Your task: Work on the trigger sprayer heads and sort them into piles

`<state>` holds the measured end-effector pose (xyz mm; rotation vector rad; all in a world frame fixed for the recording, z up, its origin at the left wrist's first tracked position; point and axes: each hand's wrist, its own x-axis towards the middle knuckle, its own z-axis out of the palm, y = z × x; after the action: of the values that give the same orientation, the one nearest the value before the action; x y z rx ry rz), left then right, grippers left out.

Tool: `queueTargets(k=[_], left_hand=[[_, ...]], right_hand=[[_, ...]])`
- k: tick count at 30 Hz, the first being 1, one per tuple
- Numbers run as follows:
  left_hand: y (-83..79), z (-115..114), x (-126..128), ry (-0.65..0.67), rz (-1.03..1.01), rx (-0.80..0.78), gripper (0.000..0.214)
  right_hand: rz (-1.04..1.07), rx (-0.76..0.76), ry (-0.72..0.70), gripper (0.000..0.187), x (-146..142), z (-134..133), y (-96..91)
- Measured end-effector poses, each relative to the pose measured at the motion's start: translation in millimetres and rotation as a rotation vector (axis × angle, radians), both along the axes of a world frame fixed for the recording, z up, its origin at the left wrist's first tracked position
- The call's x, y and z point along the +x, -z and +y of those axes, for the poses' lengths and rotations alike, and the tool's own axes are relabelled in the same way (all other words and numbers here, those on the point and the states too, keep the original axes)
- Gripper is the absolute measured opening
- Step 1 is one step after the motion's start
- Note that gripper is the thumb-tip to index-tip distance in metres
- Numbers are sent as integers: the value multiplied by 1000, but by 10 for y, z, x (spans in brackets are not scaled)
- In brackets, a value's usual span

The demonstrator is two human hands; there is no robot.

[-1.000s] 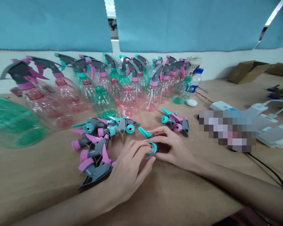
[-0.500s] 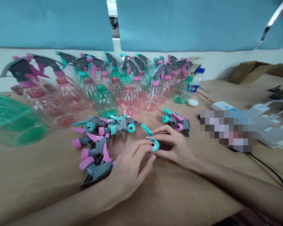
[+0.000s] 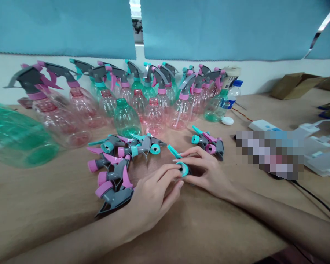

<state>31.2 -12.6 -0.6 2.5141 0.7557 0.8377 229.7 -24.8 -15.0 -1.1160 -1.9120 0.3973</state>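
My right hand (image 3: 209, 174) is closed round a trigger spray head with a teal collar (image 3: 184, 169) and a teal trigger (image 3: 173, 151). The open end of the collar points left, toward my other hand. My left hand (image 3: 154, 192) is bent in, its fingertips at the collar's rim and opening; whether a small part sits between finger and thumb is hidden. Left of my hands lies a pile of grey spray heads with pink and teal collars (image 3: 112, 176). A smaller group of spray heads (image 3: 209, 142) rests just beyond my right hand.
Behind stand pink and green bottles, some with spray heads, some open-necked like the green one (image 3: 128, 119). A large green bottle (image 3: 19, 135) lies at left. To the right are a blue-capped bottle (image 3: 233, 96), a white oval object (image 3: 227, 120), a power strip (image 3: 264, 126) and a cardboard box (image 3: 294, 85).
The whole view has shifted slightly, so things appear a little further right. Both hands keep their places on the same spray head, with hardly any finger movement.
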Motion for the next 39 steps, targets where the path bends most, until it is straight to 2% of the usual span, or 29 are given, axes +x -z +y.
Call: queueTargets(k=[4,11,14,17,20,22,26,28,36,39], left_hand=[[-7,5,-9,48,-29,-25,12],[-67,-5,-32,131,-40,41,6],[-65,3,-41,88,-27,98,9],[-57,20,-50,-30,-10,159,12],[-54,41,-61,-116,22,146,13],[-46,50,-68,-103,21,131,14],[-18,57,-81,43,-66,141,15],[-16,58,-82,67,-80,135,18],[-61,42,-38,-81,36,75,19],[-46,38,-37,-63,35,65,17]], right_hand=[[-25,37,-47,26,-15,-20,-6],[-16,40,-118,28,-37,-61,23],[-22,21,-88,28,-26,-50,4],[-5,-7,-46,27,-9,-35,-27],[12,-17,-46,30,-4,-34,-47],[19,-21,-54,30,-9,-42,-54],[32,-24,-63,27,-28,-58,-62],[35,-20,-58,26,-33,-59,-62],[12,-14,-46,26,-41,-48,-37],[-6,-9,-28,27,-38,-45,-34]])
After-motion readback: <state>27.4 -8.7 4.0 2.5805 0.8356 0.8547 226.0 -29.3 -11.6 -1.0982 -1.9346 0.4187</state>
